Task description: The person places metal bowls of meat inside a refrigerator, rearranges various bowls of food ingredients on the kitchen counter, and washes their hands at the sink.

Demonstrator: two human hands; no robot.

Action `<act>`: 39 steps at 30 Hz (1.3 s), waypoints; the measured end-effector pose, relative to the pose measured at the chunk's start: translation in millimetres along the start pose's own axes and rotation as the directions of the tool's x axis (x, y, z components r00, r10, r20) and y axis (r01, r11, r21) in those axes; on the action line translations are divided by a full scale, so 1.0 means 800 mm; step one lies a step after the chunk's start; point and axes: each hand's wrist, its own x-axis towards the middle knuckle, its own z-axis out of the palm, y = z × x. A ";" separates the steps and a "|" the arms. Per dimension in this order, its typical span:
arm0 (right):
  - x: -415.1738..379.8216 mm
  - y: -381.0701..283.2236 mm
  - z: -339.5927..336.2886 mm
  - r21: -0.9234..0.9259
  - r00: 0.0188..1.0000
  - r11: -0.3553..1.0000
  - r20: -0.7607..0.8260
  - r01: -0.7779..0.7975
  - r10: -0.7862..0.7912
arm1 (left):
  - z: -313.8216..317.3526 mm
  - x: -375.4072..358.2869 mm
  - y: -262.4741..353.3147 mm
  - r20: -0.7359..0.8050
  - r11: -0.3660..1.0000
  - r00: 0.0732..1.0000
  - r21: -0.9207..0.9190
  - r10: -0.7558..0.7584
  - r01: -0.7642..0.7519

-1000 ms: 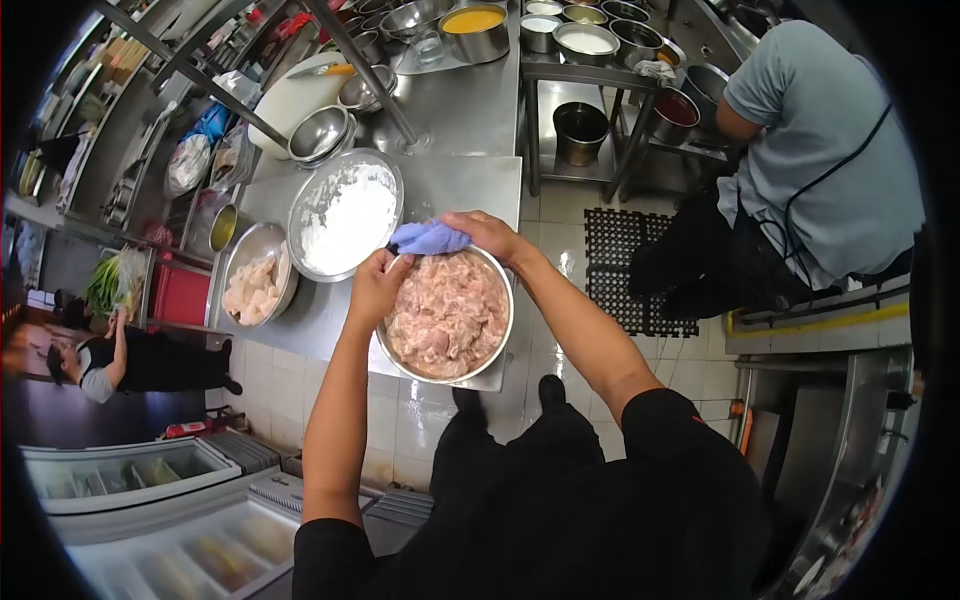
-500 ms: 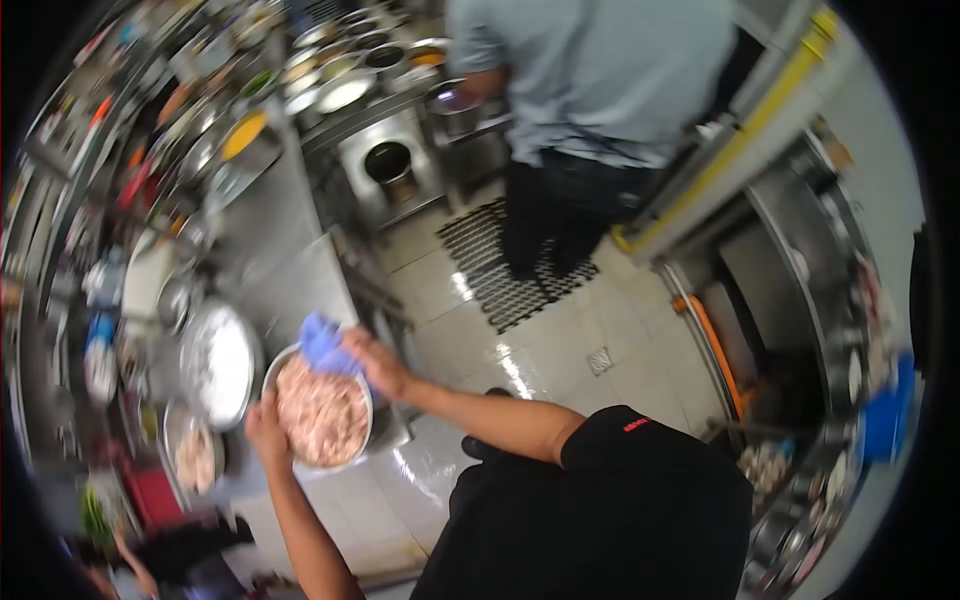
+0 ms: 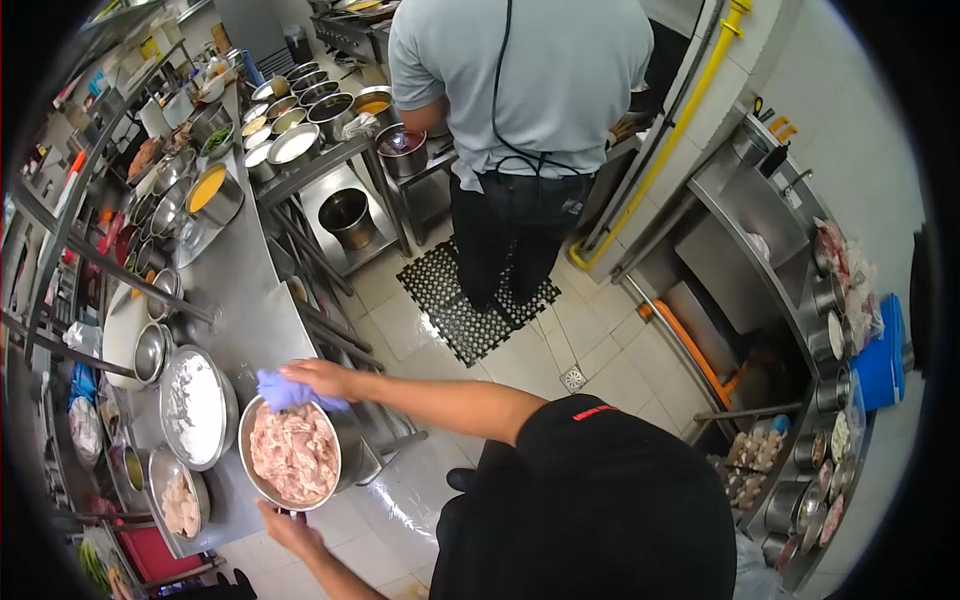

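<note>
A deep metal pot filled with raw, pale pink meat pieces is at the counter's near edge. My right hand grips a crumpled violet-blue cloth or glove against the pot's far rim. Below the pot, my left hand is closed at its side handle, with the fingers partly hidden. Beside the pot lies a wide metal bowl of white powder. A smaller metal bowl with pale meat pieces stands near the counter corner.
A person in a grey shirt stands ahead on a black perforated mat. Several pots of sauces, one a pot of orange liquid, line the steel counter. A shelf rail crosses the left side. A yellow pipe runs along the wall.
My left hand has shifted from the pot's side to its handle, and the pot has turned. The right hand keeps the violet-blue item at the rim. The camera view has swung and sharpened.
</note>
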 end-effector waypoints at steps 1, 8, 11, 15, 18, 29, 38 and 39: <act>0.016 -0.001 -0.006 -0.108 0.980 0.991 0.174 -0.074 0.093 | 0.001 0.001 0.011 -0.019 1.000 1.000 0.004 0.003 -0.003; 0.055 -0.030 0.009 0.169 0.777 0.870 0.548 -0.464 0.308 | 0.014 0.070 0.032 0.193 0.855 0.963 0.451 0.187 -0.256; 0.034 0.024 -0.006 0.254 0.929 0.905 0.241 -0.341 0.282 | 0.021 0.084 0.008 0.045 0.799 0.946 0.522 0.322 -0.297; -0.037 0.001 0.010 0.341 0.976 0.918 0.148 -0.200 0.158 | 0.030 0.043 -0.010 -0.137 0.950 0.968 0.264 0.210 -0.168; -0.093 -0.024 0.018 0.217 0.992 0.975 -0.103 -0.053 0.077 | 0.059 -0.007 -0.036 -0.450 0.959 0.849 0.181 0.276 -0.216; -0.039 0.003 -0.031 0.353 0.995 0.932 -0.019 -0.082 0.094 | 0.113 -0.146 -0.039 -0.127 0.870 0.985 -0.491 -0.120 0.042; -0.154 0.031 0.053 -0.263 0.937 0.957 -0.285 0.125 -0.201 | 0.083 -0.078 -0.089 0.015 0.920 0.998 -0.388 0.058 -0.048; -0.165 0.027 0.065 -0.102 0.951 0.992 -0.292 0.072 -0.099 | 0.083 -0.090 -0.079 0.022 0.914 1.000 -0.406 0.001 0.009</act>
